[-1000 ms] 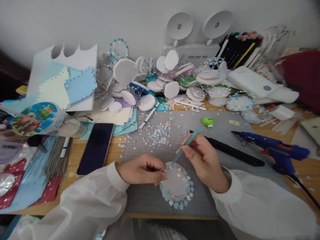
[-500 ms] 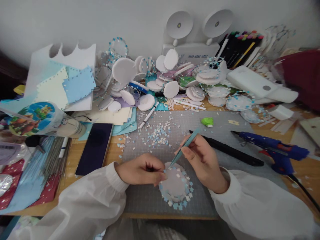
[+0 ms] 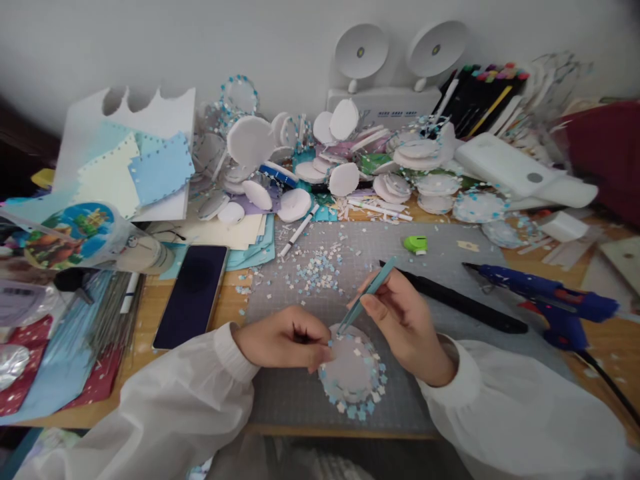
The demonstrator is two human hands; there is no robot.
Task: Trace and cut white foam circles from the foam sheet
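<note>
My right hand (image 3: 397,320) is closed around teal tweezers (image 3: 371,291), whose tips point down at the upper left edge of a white disc (image 3: 353,370). Small blue and white flower-shaped pieces ring the rim of this disc. At its left edge, my left hand (image 3: 290,339) pinches the rim between thumb and forefinger. Whether the tweezer tips grip a piece is too small to tell. Beyond the hands, loose blue and white paper bits (image 3: 320,270) lie scattered over the grey cutting mat (image 3: 280,400).
A black pen-like tool (image 3: 465,303) and a blue glue gun (image 3: 545,293) lie to the right, with a small green item (image 3: 415,245) behind. A phone (image 3: 193,297) rests on the left. White discs (image 3: 250,143) are heaped along the wall, near a twin-head lamp (image 3: 361,51).
The view has shifted very slightly. The tweezer tips have moved a touch to the left over the disc's edge; my left hand stays at the rim.
</note>
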